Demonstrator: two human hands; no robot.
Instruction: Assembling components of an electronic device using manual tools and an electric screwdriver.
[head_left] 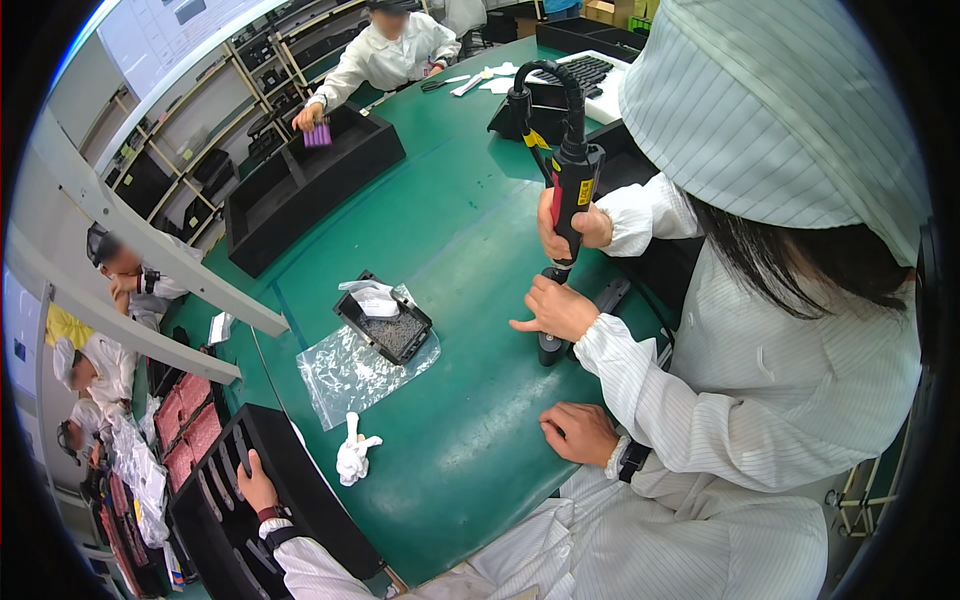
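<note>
1. The room is bright and quite even; the light seems to come from above.
2. On the green table [470,430] there is a soft, pale glare, and the clear plastic bag [335,375] gives small, sharp reflections.
3. The black tray [312,490] is dark, so its inner detail is weak.
4. Near things are rather sharp, while the people at far left [105,362] are small and soft, with blurred heads.
5. Toward the rim, the pale posts [222,288] slant and curve; the corners are black.

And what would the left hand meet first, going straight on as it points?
The left hand would likely meet the black tray's far wall, past the grey strip beside it, though depth is unclear.
</note>
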